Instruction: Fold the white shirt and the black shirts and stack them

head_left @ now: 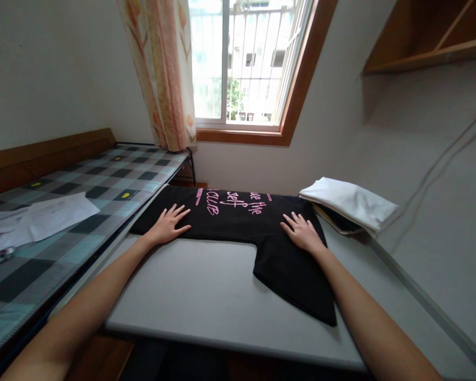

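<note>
Shirt (pixel 222 217) flat on counter (pixel 182 286); L hand (pixel 168 225) & R hand (pixel 301 231) atop, both open, nothing gripped; white bundle (pixel 349 198) near R, bed (pixel 67 211) L.

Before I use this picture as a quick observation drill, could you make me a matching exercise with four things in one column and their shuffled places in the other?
1. Left hand
2. Right hand
3. White bundle
4. Papers

A. On the checked mattress
B. On the black shirt, at the end with the visible sleeve
C. On the table, near the wall on the right
D. On the black shirt, toward the end away from that sleeve

Pairs: 1-D, 2-B, 3-C, 4-A
</note>
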`<state>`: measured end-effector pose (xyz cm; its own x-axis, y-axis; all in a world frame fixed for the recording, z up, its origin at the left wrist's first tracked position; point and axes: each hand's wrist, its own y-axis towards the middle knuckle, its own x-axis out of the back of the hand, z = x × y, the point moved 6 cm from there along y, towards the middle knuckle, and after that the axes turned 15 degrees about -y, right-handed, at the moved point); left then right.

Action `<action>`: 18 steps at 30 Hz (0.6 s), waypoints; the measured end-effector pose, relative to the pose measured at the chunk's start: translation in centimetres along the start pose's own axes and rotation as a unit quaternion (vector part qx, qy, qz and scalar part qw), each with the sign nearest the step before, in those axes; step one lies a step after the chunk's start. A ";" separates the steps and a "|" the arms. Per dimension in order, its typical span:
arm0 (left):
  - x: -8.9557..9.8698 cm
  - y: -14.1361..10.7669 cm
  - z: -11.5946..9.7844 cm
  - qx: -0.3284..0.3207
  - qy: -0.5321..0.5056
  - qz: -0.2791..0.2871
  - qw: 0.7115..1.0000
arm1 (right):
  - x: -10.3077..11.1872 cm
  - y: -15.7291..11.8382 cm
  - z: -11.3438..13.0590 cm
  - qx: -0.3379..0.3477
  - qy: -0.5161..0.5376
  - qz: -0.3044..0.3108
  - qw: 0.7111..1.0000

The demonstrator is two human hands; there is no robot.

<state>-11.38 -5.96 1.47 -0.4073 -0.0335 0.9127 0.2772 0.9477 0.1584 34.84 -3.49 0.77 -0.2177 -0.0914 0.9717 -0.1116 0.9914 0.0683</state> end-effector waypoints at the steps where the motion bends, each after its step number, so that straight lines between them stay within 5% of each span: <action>1: -0.3 0.0 0.1 0.007 0.001 0.015 1.000 | -0.3 0.0 0.0 0.000 -0.001 0.011 1.000; 18: -0.5 -0.3 0.4 0.020 0.009 0.053 0.998 | -0.5 0.0 0.0 0.012 -0.022 0.048 0.999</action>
<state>-11.64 -6.12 0.84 -0.3626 0.0624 0.9298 0.2821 0.9583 0.0457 34.92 -3.40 0.26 -0.2708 0.0002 0.9626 -0.1116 0.9933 -0.0316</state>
